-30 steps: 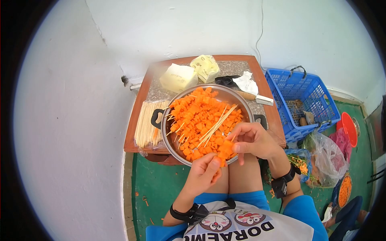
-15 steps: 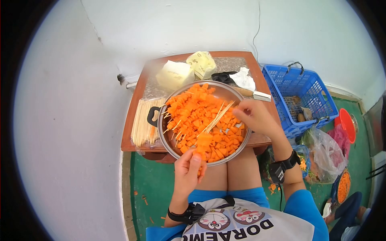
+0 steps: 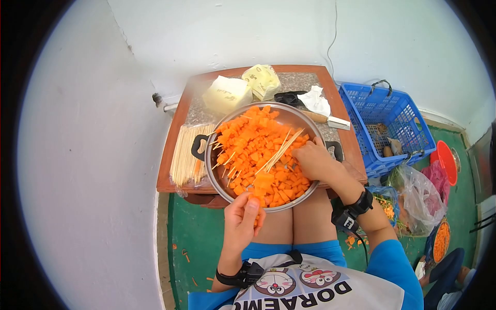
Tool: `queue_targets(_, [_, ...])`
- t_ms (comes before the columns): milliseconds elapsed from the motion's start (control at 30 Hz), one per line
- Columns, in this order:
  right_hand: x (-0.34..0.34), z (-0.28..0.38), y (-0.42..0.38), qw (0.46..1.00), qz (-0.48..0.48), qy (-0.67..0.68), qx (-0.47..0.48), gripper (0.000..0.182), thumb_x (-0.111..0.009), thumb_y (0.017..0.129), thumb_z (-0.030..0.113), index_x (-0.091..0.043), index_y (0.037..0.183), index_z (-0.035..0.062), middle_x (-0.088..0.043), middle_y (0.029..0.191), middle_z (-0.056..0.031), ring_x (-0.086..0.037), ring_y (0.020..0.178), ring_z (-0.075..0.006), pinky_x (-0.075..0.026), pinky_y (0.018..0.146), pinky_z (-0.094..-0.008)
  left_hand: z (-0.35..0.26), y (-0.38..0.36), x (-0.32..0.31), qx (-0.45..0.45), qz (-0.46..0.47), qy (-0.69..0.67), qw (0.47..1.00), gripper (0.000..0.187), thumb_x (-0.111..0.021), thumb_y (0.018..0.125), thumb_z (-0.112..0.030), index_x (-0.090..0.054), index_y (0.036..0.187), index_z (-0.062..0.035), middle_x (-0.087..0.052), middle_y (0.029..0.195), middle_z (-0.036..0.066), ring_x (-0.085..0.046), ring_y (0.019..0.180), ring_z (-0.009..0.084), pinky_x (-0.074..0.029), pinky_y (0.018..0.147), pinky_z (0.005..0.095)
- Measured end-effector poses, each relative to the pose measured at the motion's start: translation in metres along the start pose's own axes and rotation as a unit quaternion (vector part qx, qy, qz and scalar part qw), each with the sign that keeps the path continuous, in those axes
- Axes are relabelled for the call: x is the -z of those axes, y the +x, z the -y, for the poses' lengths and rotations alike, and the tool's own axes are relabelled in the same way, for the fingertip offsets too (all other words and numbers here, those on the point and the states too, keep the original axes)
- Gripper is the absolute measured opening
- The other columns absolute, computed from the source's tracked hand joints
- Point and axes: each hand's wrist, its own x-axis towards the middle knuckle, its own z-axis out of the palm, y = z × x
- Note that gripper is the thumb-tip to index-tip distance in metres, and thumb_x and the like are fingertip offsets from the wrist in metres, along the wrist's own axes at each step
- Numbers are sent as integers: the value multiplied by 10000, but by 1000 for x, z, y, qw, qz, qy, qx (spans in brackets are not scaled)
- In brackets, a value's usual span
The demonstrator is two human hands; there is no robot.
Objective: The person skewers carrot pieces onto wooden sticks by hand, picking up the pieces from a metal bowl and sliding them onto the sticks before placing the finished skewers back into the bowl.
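A round metal pan (image 3: 211, 173) full of orange carrot pieces (image 3: 283, 190) stands on the table's front part. Skewers threaded with carrot (image 3: 240, 135) fill its left side, and a few bare sticks (image 3: 281, 151) lie across the pieces. At the pan's front edge my left hand (image 3: 244, 217) is closed round carrot pieces. My right hand (image 3: 313, 159) reaches into the right side of the pan, its fingers down among the carrot pieces and mostly hidden.
Wooden sticks (image 3: 187, 155) lie left of the pan. Behind it are yellowish packets (image 3: 227, 94), white tissue (image 3: 315, 100) and a knife (image 3: 338, 122). To the right stand a blue crate (image 3: 372, 155), a red basin (image 3: 445, 160) and plastic bags (image 3: 421, 201). Another person's leg (image 3: 447, 274) shows lower right.
My right hand has moved down and left, from above the pan's right rim into the carrot pieces. My left hand stays at the front edge.
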Motion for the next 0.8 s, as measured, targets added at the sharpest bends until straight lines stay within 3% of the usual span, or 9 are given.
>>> queue_targets(200, [-2,-3,-2,999,-22,37,9,96,-526,638,51,-554,728,65,-567,669,-88,-520,742,-238,-311,737,-322,2,0,1,9,-5,2,1000,304,-399,862,-278,-483,825,12,-402,454,12,-316,348,32,-232,339,157])
queue_targets(300, [6,-6,-1,998,24,57,11,119,-520,643,41,-542,759,48,-562,682,-95,-522,714,-258,-354,684,-340,3,1,2,5,-4,-1,1000,300,-401,862,-275,-483,822,10,-403,454,11,-315,347,31,-234,338,157])
queue_targets(367, [12,-6,-3,975,-81,207,18,112,-529,663,34,-533,775,26,-547,692,-113,-521,686,-244,-400,624,-333,3,1,2,8,-7,4,1000,294,-403,861,-275,-478,803,4,-404,453,9,-314,348,29,-236,337,157])
queue_targets(400, [13,-6,-3,975,-81,207,18,112,-529,663,34,-533,775,26,-547,692,-113,-521,686,-244,-400,624,-333,3,1,2,8,-7,4,1000,294,-403,861,-275,-478,803,4,-404,453,9,-314,348,29,-236,337,157])
queue_targets(500, [18,1,-6,921,-161,351,43,117,-524,717,34,-542,829,6,-545,718,-88,-525,644,-179,-426,570,-278,4,2,1,12,-4,-1,1000,278,-409,859,-266,-467,786,-4,-408,458,8,-318,349,27,-240,334,156])
queue_targets(567, [27,12,-10,814,-109,571,-19,166,-507,769,67,-529,905,-27,-546,732,-76,-512,611,-136,-431,565,-247,4,2,0,23,6,-2,1000,262,-413,858,-257,-459,783,-10,-414,467,8,-324,352,25,-244,333,154])
queue_targets(700, [35,21,-18,736,-89,671,-8,220,-493,793,80,-498,984,-28,-538,752,-44,-485,597,-74,-428,545,-203,3,3,-2,33,15,1,999,249,-415,858,-248,-458,792,-12,-420,478,8,-330,357,23,-248,335,152])
queue_targets(767, [37,25,-21,593,-46,804,-21,218,-511,785,76,-484,984,-7,-545,763,-58,-511,627,-88,-443,552,-213,3,3,-3,42,15,-1,999,246,-413,859,-246,-456,786,-15,-422,480,7,-332,361,21,-247,337,150])
queue_targets(800, [36,24,-22,593,-47,804,-21,218,-511,785,76,-484,984,-7,-545,763,-58,-511,627,-88,-443,552,-213,2,3,-3,42,15,-1,999,246,-413,859,-246,-456,786,-15,-422,480,7,-332,361,21,-247,337,150])
